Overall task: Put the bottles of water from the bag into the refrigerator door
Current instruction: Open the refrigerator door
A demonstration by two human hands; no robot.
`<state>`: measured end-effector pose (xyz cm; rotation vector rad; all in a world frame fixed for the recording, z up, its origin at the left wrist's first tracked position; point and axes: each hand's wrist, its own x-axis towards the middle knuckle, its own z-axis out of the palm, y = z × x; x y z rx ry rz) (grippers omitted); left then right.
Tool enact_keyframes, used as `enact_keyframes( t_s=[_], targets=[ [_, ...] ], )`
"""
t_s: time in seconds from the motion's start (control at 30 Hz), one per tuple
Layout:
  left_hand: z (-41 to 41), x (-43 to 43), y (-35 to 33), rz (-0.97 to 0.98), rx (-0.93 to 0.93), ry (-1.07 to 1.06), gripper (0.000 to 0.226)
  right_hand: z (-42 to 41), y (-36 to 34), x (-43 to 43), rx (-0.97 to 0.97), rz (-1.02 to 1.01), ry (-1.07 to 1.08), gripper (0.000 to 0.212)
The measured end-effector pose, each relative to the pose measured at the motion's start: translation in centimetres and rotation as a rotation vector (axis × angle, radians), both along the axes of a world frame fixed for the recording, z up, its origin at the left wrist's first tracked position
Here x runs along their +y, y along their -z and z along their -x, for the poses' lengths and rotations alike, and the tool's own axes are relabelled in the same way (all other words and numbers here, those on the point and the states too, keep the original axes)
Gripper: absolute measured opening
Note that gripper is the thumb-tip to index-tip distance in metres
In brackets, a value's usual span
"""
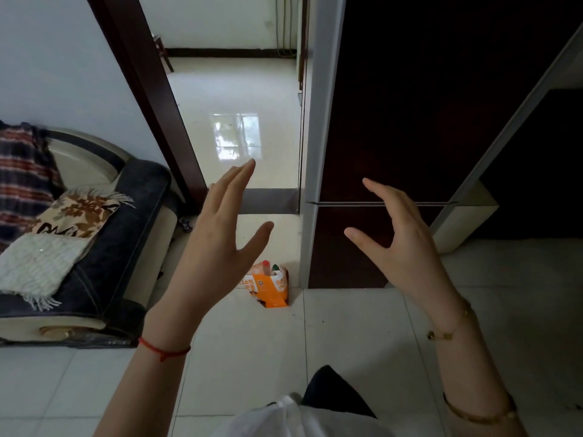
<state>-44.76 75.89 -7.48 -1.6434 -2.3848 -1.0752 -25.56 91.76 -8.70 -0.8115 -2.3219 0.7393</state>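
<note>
An orange bag (272, 288) stands on the tiled floor at the refrigerator's lower left corner. A red bottle cap (266, 263) and a green one show in its open top. The tall dark-fronted refrigerator (410, 121) has a silver edge, and both its doors are closed. My left hand (220, 234) is raised above and left of the bag, fingers spread, holding nothing. In front of the refrigerator's lower door my right hand (400, 234) hovers with curled, parted fingers, also empty.
A dark sofa (104, 257) with a patterned cushion and blankets stands at the left. A doorway (236, 121) with a dark frame opens onto a glossy floor behind the bag. Pale floor tiles spread in front of me.
</note>
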Motion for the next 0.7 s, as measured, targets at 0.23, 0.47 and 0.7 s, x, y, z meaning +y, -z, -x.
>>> enact_keyframes(
  t_s=[0.23, 0.47, 0.7],
  targets=[
    [3.9, 6.3, 0.7, -0.026, -0.054, 0.021, 0.075, 4.2, 0.7, 5.1, 0.015, -0.004, -0.006, 0.067],
    [8.9, 15.4, 0.9, -0.045, -0.106, 0.029, 0.075, 9.7, 0.4, 11.3, 0.060, -0.059, -0.002, 0.066],
    [12.6, 24.3, 0.3, -0.135, -0.181, 0.064, 0.077, 14.4, -0.7, 17.9, 0.088, -0.105, 0.015, 0.068]
  ],
)
